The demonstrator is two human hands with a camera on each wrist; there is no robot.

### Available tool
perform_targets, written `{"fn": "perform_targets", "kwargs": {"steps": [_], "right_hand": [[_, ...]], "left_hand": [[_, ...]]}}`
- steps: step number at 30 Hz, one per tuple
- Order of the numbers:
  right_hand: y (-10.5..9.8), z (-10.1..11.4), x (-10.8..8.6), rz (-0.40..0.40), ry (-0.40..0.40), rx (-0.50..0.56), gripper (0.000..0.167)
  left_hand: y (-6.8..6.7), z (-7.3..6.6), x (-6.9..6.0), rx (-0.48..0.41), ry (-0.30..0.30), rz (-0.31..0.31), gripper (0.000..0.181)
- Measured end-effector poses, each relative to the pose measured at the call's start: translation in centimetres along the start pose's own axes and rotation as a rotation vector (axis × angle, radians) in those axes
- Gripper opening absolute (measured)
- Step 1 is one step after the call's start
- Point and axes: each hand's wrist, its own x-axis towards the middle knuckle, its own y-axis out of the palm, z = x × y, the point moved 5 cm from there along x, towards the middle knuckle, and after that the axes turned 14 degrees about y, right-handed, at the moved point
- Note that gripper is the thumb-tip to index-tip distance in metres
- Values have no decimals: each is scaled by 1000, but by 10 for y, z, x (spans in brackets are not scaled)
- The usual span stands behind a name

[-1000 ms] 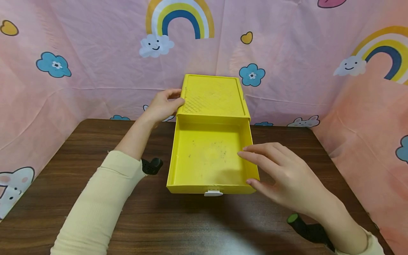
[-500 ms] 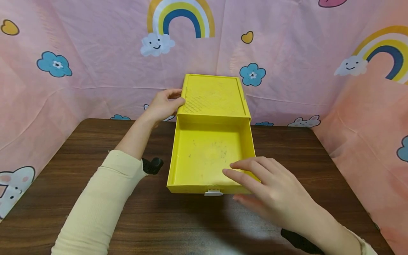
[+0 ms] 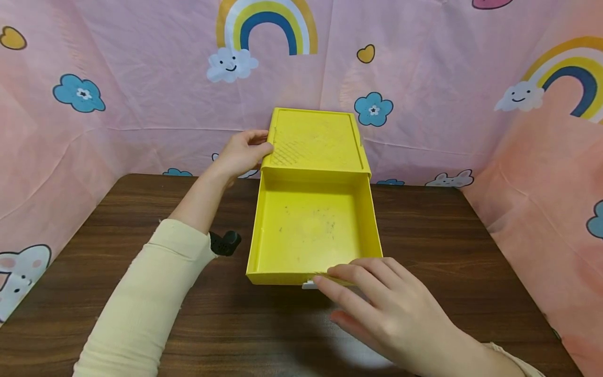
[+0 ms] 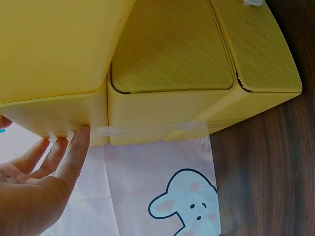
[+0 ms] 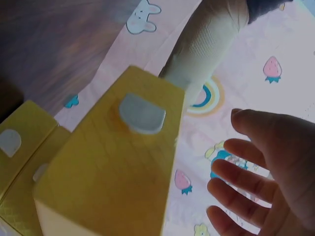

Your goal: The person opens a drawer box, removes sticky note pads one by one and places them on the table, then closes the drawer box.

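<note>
A yellow drawer cabinet (image 3: 315,139) stands with its top drawer (image 3: 308,230) pulled out; the drawer holds only dark specks. My left hand (image 3: 240,154) touches the cabinet's left side; in the left wrist view that hand (image 4: 47,179) has nearly straight fingertips against the yellow wall. Over the drawer's front right corner is my right hand (image 3: 391,309), fingers spread, index fingertip by the white handle (image 3: 309,285). The right wrist view shows this hand (image 5: 275,172) holding nothing, apart from the drawer front (image 5: 113,172) and its handle (image 5: 141,114).
Lower closed drawers (image 4: 172,49) show beneath the pulled-out one in the left wrist view. The cabinet stands on a dark wooden table (image 3: 212,314). A pink patterned cloth (image 3: 165,63) hangs behind and at both sides.
My right hand has moved from the drawer's right edge toward the front and left, to beside the handle. The left hand and the drawer have stayed in place.
</note>
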Motion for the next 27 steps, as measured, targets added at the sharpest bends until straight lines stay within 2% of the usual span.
{"fn": "perform_targets", "kwargs": {"steps": [13, 21, 27], "right_hand": [[14, 14, -2, -95, -46, -133, 31], [23, 17, -5, -105, -66, -231, 30], [30, 15, -6, -99, -50, -258, 31]], "left_hand": [[0, -2, -1, 2, -13, 3, 53], [-1, -2, -2, 13, -18, 3, 54], [0, -2, -1, -2, -10, -1, 52]]}}
